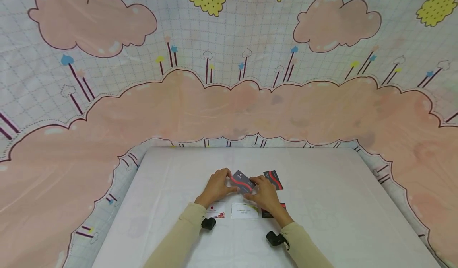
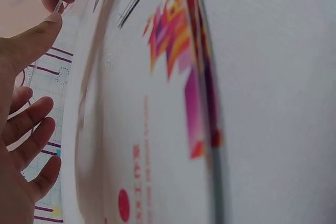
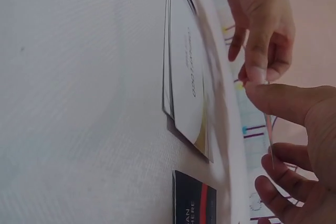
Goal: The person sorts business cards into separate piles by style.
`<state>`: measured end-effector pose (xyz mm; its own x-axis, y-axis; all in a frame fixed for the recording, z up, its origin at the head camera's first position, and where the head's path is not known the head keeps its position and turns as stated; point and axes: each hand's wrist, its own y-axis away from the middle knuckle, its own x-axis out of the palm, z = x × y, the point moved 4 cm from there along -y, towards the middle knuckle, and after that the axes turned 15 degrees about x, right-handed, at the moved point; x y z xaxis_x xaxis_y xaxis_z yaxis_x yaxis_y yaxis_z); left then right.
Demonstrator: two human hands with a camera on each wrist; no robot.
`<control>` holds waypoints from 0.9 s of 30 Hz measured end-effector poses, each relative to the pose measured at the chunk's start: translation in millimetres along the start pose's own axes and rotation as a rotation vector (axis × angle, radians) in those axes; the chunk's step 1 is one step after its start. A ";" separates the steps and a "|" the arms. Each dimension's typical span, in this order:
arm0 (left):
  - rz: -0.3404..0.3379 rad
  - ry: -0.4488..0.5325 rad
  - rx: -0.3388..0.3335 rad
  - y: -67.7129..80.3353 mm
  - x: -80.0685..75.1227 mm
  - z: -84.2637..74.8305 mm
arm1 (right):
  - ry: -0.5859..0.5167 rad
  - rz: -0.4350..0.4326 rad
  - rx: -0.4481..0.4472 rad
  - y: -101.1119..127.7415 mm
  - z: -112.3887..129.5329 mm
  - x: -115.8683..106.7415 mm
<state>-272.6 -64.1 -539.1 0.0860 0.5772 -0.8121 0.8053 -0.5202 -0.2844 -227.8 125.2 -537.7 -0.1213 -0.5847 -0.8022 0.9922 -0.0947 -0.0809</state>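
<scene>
A white surface [image 1: 322, 204] stretches before a backdrop cloth [image 1: 229, 101] printed with pink clouds, and above its near middle a person in cream sleeves holds a dark card with a red wave [image 1: 241, 181] between both hands. The left hand [image 1: 216, 187] pinches the card's left edge, thumb and forefinger closed on it while the other fingers curl loosely; the left wrist view shows that thumb meeting the card's thin edge near the top of the frame. The right hand [image 1: 263, 192] grips the opposite edge in the same pinch, and the right wrist view shows its thumb and a fingertip of the other hand pressed to the card seen edge-on. The held card is lifted clear of the surface, tilted, just beyond a row of cards lying flat. In that row, a white card with a red dot [image 1: 216, 211] lies under the left wrist, a white card with grey text [image 1: 245, 211] sits between the forearms, and a dark card [image 1: 282, 207] lies partly hidden under the right wrist. A second dark card with a red wave [image 1: 273, 179] lies flat just right of the right hand's fingers.
</scene>
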 end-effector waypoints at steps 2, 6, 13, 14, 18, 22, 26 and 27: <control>-0.012 0.014 0.000 0.6 -0.4 -0.8 | 0.005 -0.015 -0.013 0.9 1.2 -1.8; -0.036 0.034 0.023 2.1 -2.1 -2.4 | 0.007 -0.035 -0.051 2.3 3.8 -5.8; -0.010 0.066 0.117 5.4 -8.2 -7.8 | -0.020 0.005 -0.082 5.2 5.4 -11.1; -0.002 0.062 0.131 5.7 -9.0 -8.5 | -0.022 0.012 -0.089 6.1 5.7 -12.1; 0.007 0.057 0.163 9.0 -11.9 -11.4 | -0.020 0.044 -0.104 9.3 6.8 -16.9; 0.000 0.067 0.182 14.2 -13.2 -14.1 | -0.016 0.073 -0.090 11.9 6.0 -22.7; 0.015 0.065 0.174 18.8 -12.7 -17.5 | -0.047 0.104 -0.058 13.6 2.4 -26.9; 0.019 0.064 0.173 19.6 -12.3 -18.5 | -0.054 0.110 -0.053 14.0 1.4 -27.7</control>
<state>-247.0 -69.8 -525.3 0.1423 0.6023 -0.7855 0.6906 -0.6289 -0.3571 -210.6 139.0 -515.8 -0.0116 -0.6321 -0.7748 0.9996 0.0141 -0.0265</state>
